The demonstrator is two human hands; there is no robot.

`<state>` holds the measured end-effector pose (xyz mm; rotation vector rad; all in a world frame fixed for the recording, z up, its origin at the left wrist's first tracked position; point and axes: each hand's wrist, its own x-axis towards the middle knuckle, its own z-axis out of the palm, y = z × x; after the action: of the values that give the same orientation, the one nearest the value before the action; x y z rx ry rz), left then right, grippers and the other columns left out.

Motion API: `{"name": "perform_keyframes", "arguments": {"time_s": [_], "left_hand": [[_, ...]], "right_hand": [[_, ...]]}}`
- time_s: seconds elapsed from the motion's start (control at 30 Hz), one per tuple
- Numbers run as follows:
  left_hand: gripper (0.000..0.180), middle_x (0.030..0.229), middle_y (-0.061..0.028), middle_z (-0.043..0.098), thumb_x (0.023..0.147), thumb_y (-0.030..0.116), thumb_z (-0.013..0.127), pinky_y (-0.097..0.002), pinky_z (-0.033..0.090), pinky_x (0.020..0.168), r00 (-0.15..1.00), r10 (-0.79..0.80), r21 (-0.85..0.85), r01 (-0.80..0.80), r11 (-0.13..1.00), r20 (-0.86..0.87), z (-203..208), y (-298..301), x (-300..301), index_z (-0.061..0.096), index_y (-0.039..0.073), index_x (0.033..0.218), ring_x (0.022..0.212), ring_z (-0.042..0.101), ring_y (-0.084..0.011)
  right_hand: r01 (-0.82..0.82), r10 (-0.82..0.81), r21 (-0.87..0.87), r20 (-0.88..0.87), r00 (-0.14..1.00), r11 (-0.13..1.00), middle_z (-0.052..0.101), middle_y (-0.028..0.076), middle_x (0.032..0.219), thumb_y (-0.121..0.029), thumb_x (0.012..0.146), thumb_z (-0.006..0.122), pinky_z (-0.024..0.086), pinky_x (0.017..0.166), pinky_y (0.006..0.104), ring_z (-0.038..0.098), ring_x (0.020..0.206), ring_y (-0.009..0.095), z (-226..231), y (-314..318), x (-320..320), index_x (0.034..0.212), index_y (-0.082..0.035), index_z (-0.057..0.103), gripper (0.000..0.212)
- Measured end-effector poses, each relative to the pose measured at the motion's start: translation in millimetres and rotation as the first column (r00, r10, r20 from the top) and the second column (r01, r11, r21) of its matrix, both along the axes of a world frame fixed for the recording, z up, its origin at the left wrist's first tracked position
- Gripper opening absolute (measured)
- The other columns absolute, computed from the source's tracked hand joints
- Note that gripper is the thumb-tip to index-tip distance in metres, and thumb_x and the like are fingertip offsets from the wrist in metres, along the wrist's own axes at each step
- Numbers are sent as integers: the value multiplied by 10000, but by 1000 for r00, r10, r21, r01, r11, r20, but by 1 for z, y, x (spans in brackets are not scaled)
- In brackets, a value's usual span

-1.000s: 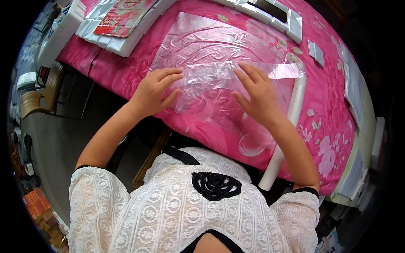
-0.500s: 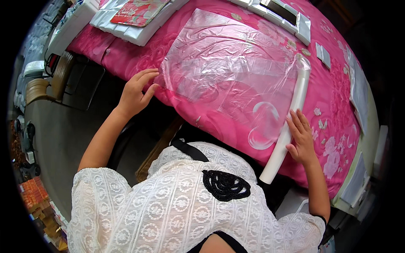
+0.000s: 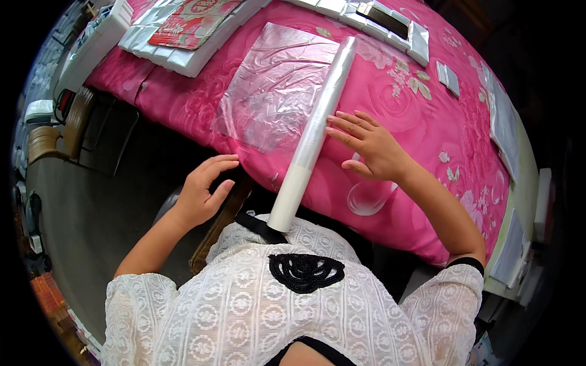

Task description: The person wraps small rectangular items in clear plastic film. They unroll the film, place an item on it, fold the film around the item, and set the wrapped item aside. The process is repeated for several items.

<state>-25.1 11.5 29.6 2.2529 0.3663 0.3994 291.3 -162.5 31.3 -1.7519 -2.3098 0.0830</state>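
A roll of clear plastic film (image 3: 313,137) lies slantwise across the table, its near end jutting past the front edge close to my waist. From its left side a flat sheet of the film (image 3: 268,85) spreads over the cloth, wrinkled and shiny. My right hand (image 3: 369,146) is on the right of the roll, fingers stretched out, the fingertips at its side. Off the table's front edge, to the left of the roll, my left hand (image 3: 207,186) hovers with fingers apart and nothing in it.
A pink flowered cloth (image 3: 415,201) covers the table. White packs (image 3: 165,55) with a red printed card (image 3: 192,23) on top stand at the far left. More white packs (image 3: 418,46) line the back, and a small pack (image 3: 447,78) lies at right. A chair (image 3: 73,131) stands left.
The roll has moved left across the table, and the spread sheet is now much smaller. My right hand has moved left and away from me with it; my left hand has come down nearer to me.
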Motion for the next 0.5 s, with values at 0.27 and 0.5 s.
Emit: {"name": "perform_keyframes", "arguments": {"time_s": [0.27, 0.5], "left_hand": [[397, 1144, -127, 506, 869, 141, 557, -315, 432, 885, 962, 242, -423, -273, 864, -126, -12, -17, 9, 452, -13, 1219, 1008, 541, -194], [574, 1105, -142, 556, 750, 156, 715, -314, 450, 844, 859, 284, -274, -422, 864, -426, -7, -7, 21, 436, -25, 1218, 953, 567, -220]], "right_hand": [[-102, 116, 166, -76, 990, 981, 467, 112, 1335, -460, 868, 486, 232, 1082, 455, 366, 1287, 286, -29, 116, -37, 1285, -74, 482, 568], [204, -102, 325, -306, 947, 923, 441, 139, 1349, -342, 861, 498, 187, 1098, 466, 302, 1317, 329, -45, 187, -98, 1293, -69, 473, 512]]}}
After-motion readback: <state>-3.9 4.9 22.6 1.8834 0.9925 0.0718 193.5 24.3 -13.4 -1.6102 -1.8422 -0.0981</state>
